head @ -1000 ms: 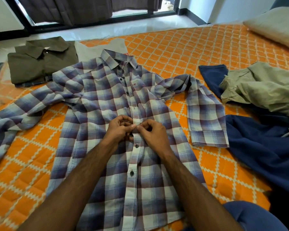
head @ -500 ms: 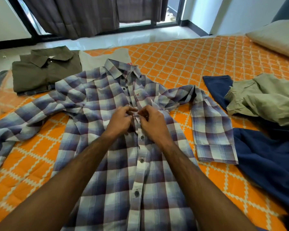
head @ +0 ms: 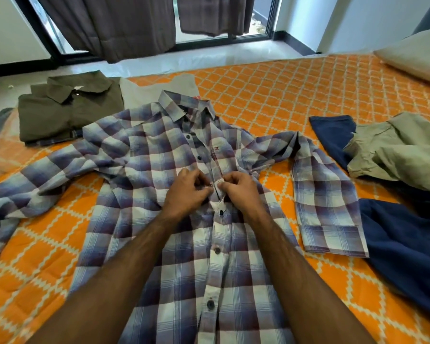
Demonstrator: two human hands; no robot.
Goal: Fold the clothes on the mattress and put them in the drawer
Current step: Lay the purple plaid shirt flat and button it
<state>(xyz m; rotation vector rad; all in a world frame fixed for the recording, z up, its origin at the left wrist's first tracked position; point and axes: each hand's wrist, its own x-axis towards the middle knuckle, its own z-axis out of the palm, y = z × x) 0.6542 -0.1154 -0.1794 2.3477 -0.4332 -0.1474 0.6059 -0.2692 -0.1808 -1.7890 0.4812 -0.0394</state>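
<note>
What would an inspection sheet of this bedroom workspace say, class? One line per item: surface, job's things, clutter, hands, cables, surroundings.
Surface: orange patterned mattress, bare in its far middle.
Job's things: plaid shirt spread flat, face up, lower buttons fastened, upper ones open; folded olive shirt at far left; navy garment and crumpled khaki garment heaped at right.
Clutter: pale grey cloth beyond the plaid collar.
Hands: left hand and right hand both pinch the shirt's button placket mid-chest.
Cables: nothing seen.
Surroundings: pillow at far right; dark curtains over a glass door; no drawer in view.
</note>
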